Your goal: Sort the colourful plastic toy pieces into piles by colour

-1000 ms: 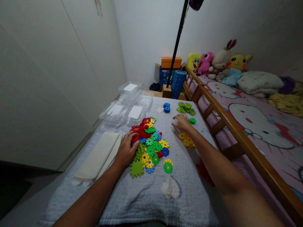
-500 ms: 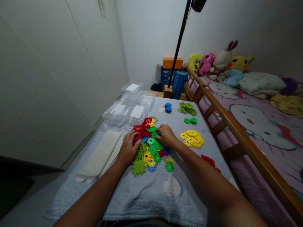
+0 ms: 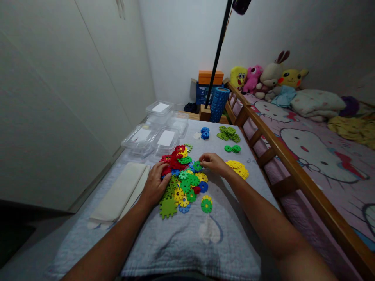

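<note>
A mixed pile of notched plastic building discs (image 3: pixel 185 184) and square pieces, in red, green, yellow and blue, lies on the cloth-covered table (image 3: pixel 172 242). On the pile's left side rests my left hand (image 3: pixel 156 181), fingers stretched apart over red pieces (image 3: pixel 175 160). My right hand (image 3: pixel 216 164) is at the upper right edge, thumb and fingers pinched on the rim of a green disc (image 3: pixel 197 165). Below the pile, a green disc (image 3: pixel 206 205) overlaps a yellow one. A light green square piece (image 3: pixel 168 207) lies near my left wrist.
Sorted groups sit to the right: blue discs (image 3: pixel 205 133), light green squares (image 3: pixel 228 134), green discs (image 3: pixel 232 148), yellow discs (image 3: pixel 238 168). Clear lidded boxes (image 3: pixel 166 139) and a folded cream cloth (image 3: pixel 118 191) are on the left. A wooden bed rail (image 3: pixel 275 150) borders the table's right side.
My right hand has drawn back from inside the pile to its right edge, now pinching a green disc and uncovering yellow pieces. My left hand stays on the pile. The view has shifted slightly.
</note>
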### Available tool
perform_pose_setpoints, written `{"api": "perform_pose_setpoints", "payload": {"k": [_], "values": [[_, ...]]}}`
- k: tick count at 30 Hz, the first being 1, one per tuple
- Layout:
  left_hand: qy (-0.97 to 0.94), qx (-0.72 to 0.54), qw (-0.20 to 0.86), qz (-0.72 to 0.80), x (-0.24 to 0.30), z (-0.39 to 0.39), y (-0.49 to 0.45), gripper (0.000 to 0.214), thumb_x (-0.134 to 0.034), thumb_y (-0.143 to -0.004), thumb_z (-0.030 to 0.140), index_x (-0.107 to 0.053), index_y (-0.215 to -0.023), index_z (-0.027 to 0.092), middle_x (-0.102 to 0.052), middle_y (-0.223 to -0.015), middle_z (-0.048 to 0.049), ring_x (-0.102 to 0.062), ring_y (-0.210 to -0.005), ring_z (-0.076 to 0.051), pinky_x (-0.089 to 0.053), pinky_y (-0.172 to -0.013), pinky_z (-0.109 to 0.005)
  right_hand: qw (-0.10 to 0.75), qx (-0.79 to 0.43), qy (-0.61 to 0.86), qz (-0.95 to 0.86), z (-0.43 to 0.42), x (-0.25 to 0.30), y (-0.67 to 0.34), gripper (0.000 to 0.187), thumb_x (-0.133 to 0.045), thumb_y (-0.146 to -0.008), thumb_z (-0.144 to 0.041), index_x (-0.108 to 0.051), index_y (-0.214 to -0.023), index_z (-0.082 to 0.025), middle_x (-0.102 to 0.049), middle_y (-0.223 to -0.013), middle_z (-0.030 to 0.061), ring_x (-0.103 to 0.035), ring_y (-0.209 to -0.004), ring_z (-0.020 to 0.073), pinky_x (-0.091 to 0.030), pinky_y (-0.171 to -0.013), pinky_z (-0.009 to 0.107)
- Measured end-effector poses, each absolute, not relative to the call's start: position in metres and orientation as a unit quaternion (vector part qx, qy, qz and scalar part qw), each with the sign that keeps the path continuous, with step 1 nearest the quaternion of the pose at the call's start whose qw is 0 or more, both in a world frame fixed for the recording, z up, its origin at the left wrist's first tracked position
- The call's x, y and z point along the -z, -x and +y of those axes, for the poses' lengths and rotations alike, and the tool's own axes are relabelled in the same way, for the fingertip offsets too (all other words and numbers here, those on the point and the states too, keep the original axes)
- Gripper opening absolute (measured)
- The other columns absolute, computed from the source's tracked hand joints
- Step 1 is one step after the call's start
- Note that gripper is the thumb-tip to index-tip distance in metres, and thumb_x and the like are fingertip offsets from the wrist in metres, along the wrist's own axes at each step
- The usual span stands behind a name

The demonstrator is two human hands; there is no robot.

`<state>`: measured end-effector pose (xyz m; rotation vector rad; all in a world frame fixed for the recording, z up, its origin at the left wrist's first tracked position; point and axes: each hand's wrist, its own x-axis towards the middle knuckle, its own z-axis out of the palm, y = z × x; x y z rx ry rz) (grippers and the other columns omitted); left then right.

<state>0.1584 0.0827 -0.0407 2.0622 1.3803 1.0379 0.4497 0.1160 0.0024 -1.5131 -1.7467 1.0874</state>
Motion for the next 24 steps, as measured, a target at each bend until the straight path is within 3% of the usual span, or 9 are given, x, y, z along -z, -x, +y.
{"api": "perform_pose_setpoints", "payload": {"k": [8, 18, 21, 24], "values": [[-0.749, -0.376, 0.220, 0.499, 0.039, 0.082, -0.158, 0.042, -0.047, -0.096, 0.046, -0.060, -0.126, 0.019, -0.056, -0.137, -0.0132, -0.051, -0.132, -0.028, -0.039, -0.117, -0.050, 0.287, -0.385, 0.550, -0.683, 0.120, 0.017, -0.424, 0.008, -0.060, -0.069, -0.012, -0.060, -0.072, -0.019, -0.059, -0.067, -0.0040, -0.054, -0.065, 0.0122, -0.039, -0.061, 0.023], [-0.747, -0.379, 0.224, 0.498, 0.040, 0.082, -0.158, 0.043, -0.048, -0.096, 0.046, -0.060, -0.126, 0.018, -0.057, -0.137, -0.0138, -0.052, -0.132, -0.029, -0.039, -0.117, -0.051, 0.336, -0.501, 0.520, -0.605, 0.117, -0.004, -0.433, 0.009, -0.065, -0.068, -0.022, -0.059, -0.073, -0.019, -0.060, -0.066, -0.0037, -0.053, -0.062, 0.0120, -0.041, -0.061, 0.024], [-0.747, -0.379, 0.225, 0.498, 0.040, 0.082, -0.159, 0.042, -0.048, -0.096, 0.046, -0.060, -0.126, 0.019, -0.056, -0.138, -0.0130, -0.051, -0.132, -0.028, -0.039, -0.117, -0.050, 0.357, -0.450, 0.550, -0.606, 0.127, -0.009, -0.454, 0.011, -0.066, -0.068, -0.025, -0.062, -0.076, -0.019, -0.060, -0.068, -0.0034, -0.052, -0.062, 0.0120, -0.041, -0.062, 0.025], [-0.747, -0.378, 0.226, 0.498, 0.040, 0.082, -0.159, 0.042, -0.047, -0.096, 0.046, -0.059, -0.126, 0.020, -0.056, -0.138, -0.0127, -0.051, -0.132, -0.027, -0.038, -0.117, -0.049, 0.352, -0.324, 0.628, -0.614, 0.146, -0.013, -0.494, 0.010, -0.064, -0.069, -0.023, -0.066, -0.078, -0.018, -0.065, -0.072, -0.0006, -0.056, -0.067, 0.0141, -0.043, -0.066, 0.026]]}}
